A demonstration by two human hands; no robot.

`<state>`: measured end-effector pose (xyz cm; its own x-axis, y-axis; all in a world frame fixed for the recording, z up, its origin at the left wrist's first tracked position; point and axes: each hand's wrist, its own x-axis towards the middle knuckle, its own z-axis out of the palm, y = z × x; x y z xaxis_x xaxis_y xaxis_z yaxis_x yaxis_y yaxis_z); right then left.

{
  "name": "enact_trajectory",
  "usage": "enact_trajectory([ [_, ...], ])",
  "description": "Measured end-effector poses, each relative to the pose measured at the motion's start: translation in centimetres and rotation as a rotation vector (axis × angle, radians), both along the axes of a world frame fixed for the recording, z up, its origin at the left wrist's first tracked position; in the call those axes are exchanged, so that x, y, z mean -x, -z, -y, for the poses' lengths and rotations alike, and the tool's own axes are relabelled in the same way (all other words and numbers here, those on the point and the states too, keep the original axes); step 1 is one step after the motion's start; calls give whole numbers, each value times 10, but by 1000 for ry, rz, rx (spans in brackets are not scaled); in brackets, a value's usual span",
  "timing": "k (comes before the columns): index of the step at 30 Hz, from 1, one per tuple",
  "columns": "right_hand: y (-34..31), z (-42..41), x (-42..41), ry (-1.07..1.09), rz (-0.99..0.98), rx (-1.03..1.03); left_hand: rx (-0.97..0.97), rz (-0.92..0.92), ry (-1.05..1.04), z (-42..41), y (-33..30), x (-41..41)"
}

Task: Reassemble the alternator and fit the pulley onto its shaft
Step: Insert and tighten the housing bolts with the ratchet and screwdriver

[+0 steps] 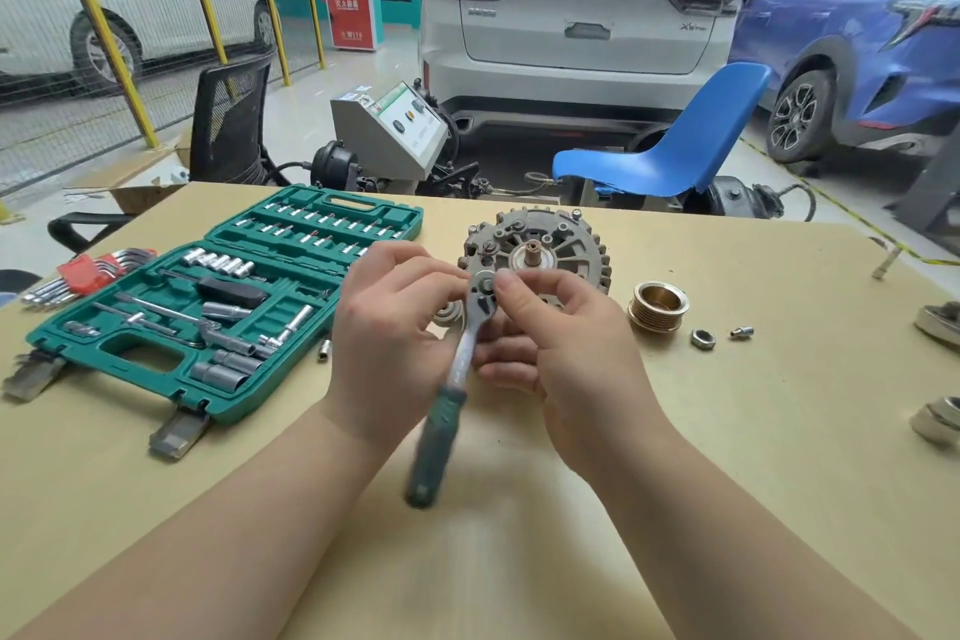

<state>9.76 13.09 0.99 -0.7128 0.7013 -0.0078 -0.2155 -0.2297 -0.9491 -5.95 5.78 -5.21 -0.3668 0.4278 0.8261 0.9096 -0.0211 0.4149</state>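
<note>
Two hands work a ratchet at the alternator mid-frame: left hand and right hand pinch its head. Pulley and nut lie unfitted at right, so fitting probably remains.

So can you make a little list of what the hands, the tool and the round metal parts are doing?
left hand: curled beside the ratchet head
right hand: fingertips pinch the ratchet head
ratchet: head at the alternator, green handle toward the person
alternator: on the table, shaft up
pulley: on the table, not fitted
nut: loose, right of the pulley
</note>
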Motion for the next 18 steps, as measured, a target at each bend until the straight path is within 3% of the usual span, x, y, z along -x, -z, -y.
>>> enact_trajectory([
  [5, 1, 7, -4, -105, 41, -27, -1, 4, -65, 7, -4, 3],
  [12, -11, -20, -18, -252, 213, -376, -45, 9, 18, 13, -15, -14],
  [15, -13, -28, -25, -214, 390, -786, 8, 58, 61, 11, -14, -16],
  [18, -10, -25, -28, 55, 535, -1316, 56, 100, 97, 8, -14, -18],
])
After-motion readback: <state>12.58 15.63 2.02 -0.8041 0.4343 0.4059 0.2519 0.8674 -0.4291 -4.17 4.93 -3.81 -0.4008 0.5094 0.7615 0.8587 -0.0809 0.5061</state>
